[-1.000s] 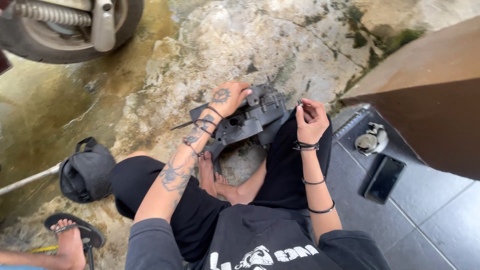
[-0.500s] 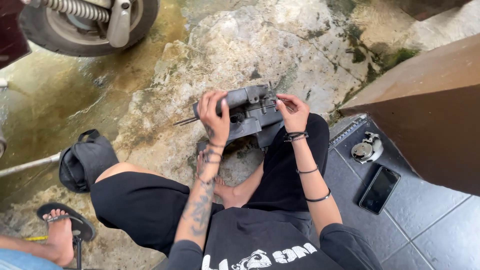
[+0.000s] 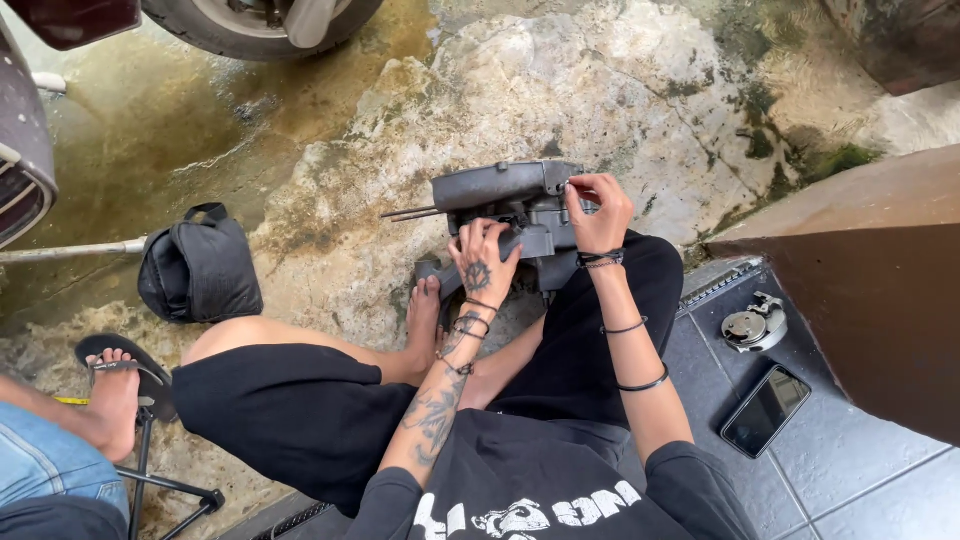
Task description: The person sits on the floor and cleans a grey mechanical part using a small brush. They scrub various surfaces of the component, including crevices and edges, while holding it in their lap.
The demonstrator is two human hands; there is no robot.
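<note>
I am working on one grey metal assembly (image 3: 520, 215), sitting at the centre of the frame on my lap, above my crossed legs. It is looking blocky, with a flat lidded top and two thin rods projecting to the left. My left hand (image 3: 485, 265) is clamping over its lower front, tattooed back facing up, fingers curled. My right hand (image 3: 598, 210) is pinching its upper right edge, wrist bent. The hands are apart. One black bag (image 3: 198, 268) is lying on the concrete floor (image 3: 640, 90) at the left; one phone (image 3: 765, 410) and one round metal part (image 3: 755, 325) are lying on the tiles at lower right.
</note>
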